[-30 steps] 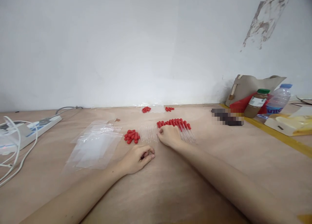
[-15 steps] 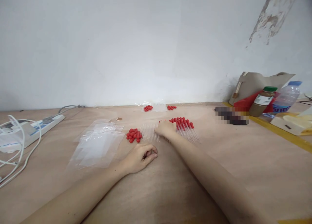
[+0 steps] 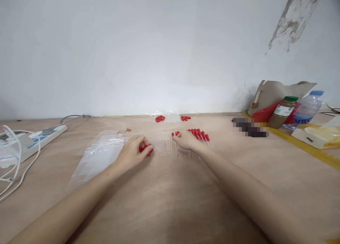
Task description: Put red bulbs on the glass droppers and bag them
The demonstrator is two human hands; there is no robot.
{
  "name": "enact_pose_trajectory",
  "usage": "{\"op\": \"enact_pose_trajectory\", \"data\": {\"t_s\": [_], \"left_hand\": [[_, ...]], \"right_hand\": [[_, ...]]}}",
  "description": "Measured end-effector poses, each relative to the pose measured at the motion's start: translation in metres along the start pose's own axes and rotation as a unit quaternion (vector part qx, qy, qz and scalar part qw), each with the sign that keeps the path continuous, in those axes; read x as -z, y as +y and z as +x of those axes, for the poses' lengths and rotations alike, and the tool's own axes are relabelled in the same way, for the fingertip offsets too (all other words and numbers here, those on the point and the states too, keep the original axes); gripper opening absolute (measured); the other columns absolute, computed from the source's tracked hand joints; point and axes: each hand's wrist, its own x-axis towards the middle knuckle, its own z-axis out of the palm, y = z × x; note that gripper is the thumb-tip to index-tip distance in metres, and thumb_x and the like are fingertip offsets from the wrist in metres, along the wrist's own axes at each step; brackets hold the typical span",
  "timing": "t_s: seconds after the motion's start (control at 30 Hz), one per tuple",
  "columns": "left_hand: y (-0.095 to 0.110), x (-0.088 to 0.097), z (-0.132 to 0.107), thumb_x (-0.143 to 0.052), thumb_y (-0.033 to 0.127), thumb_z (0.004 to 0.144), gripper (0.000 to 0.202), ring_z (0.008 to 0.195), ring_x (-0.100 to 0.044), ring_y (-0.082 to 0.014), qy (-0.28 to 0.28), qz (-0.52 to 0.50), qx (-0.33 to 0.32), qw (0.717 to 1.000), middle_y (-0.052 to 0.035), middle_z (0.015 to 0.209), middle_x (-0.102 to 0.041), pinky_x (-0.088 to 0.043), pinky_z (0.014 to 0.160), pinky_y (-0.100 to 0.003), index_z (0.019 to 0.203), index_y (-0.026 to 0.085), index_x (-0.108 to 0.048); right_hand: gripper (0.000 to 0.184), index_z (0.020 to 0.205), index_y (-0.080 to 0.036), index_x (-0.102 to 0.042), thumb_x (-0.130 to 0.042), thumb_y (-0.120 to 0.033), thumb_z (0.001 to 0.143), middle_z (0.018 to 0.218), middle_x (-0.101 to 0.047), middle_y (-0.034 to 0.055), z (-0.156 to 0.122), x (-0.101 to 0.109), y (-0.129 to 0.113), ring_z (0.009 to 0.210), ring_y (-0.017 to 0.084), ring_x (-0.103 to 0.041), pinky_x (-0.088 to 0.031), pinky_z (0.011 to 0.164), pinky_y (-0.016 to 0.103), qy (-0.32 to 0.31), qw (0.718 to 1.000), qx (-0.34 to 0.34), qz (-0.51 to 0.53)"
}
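Note:
My left hand (image 3: 135,149) is over the pile of red rubber bulbs (image 3: 145,149), its curled fingers closing on them and hiding part of the pile. My right hand (image 3: 184,140) is at the near row of tubes, thumb and fingertips pinched at a dropper (image 3: 174,134) with a red bulb. Bare clear glass tubes (image 3: 162,145) lie side by side between the two hands. Right of and partly behind the right hand, a row of droppers (image 3: 199,135) carries red bulbs on the far ends.
Clear zip bags (image 3: 99,153) lie at left, near a white power strip (image 3: 50,136) with cables. Further back are two small groups of red bulbs (image 3: 159,118) by clear plastic. A bag (image 3: 278,91), bottles (image 3: 284,111) and a blurred dark object (image 3: 249,127) are at right.
My left hand has moved forward and left from the bare tabletop onto the red bulbs. The right hand has shifted slightly right, uncovering a red bulb at its fingertips.

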Motion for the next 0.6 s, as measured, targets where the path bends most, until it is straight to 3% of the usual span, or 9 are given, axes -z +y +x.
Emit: {"op": "enact_pose_trajectory", "data": {"t_s": [0.1, 0.2, 0.37, 0.47, 0.6], "left_hand": [[-0.021, 0.006, 0.008, -0.053, 0.038, 0.075, 0.020, 0.074, -0.051, -0.0194, -0.015, 0.046, 0.023, 0.999, -0.0016, 0.072, -0.055, -0.039, 0.065, -0.029, 0.074, 0.018, -0.054], [-0.031, 0.004, 0.007, -0.052, 0.042, 0.074, 0.024, 0.080, -0.052, -0.0219, -0.031, 0.060, 0.058, 0.996, -0.0034, 0.076, -0.056, -0.040, 0.067, -0.031, 0.076, 0.019, -0.055], [-0.034, -0.004, 0.003, -0.050, 0.044, 0.075, 0.026, 0.078, -0.053, -0.0224, -0.030, 0.071, 0.076, 0.994, -0.0046, 0.076, -0.057, -0.040, 0.067, -0.032, 0.074, 0.018, -0.055], [-0.037, -0.007, 0.004, -0.049, 0.042, 0.076, 0.026, 0.075, -0.054, -0.0221, -0.023, 0.080, 0.077, 0.994, -0.0049, 0.076, -0.058, -0.040, 0.066, -0.032, 0.073, 0.018, -0.056], [-0.039, -0.007, 0.004, -0.048, 0.038, 0.078, 0.023, 0.073, -0.054, -0.0219, -0.012, 0.081, 0.083, 0.993, -0.0053, 0.074, -0.059, -0.040, 0.064, -0.031, 0.071, 0.017, -0.056]], "right_hand": [[0.023, 0.059, -0.018, -0.045, -0.037, -0.029, 0.078, 0.056, -0.053, 0.0001, -0.020, 0.010, 0.021, 0.053, 0.012, -0.049, -0.029, 0.046, 0.021, 0.043, 0.997, 0.038, 0.055], [0.016, 0.073, -0.019, -0.042, -0.036, -0.031, 0.081, 0.059, -0.054, -0.0014, -0.040, 0.009, 0.042, 0.053, 0.011, -0.049, -0.033, 0.049, 0.020, 0.069, 0.983, 0.088, 0.146], [0.016, 0.088, -0.019, -0.042, -0.034, -0.032, 0.086, 0.061, -0.051, -0.0020, -0.061, -0.013, 0.065, 0.054, 0.012, -0.048, -0.035, 0.053, 0.022, 0.123, 0.958, 0.176, 0.190], [0.021, 0.096, -0.018, -0.043, -0.035, -0.034, 0.086, 0.061, -0.051, -0.0017, -0.064, -0.026, 0.071, 0.053, 0.012, -0.048, -0.036, 0.052, 0.022, 0.156, 0.951, 0.184, 0.195], [0.026, 0.100, -0.017, -0.049, -0.037, -0.035, 0.086, 0.063, -0.056, -0.0001, -0.064, -0.034, 0.075, 0.055, 0.012, -0.052, -0.039, 0.053, 0.023, 0.156, 0.952, 0.183, 0.192]]}}
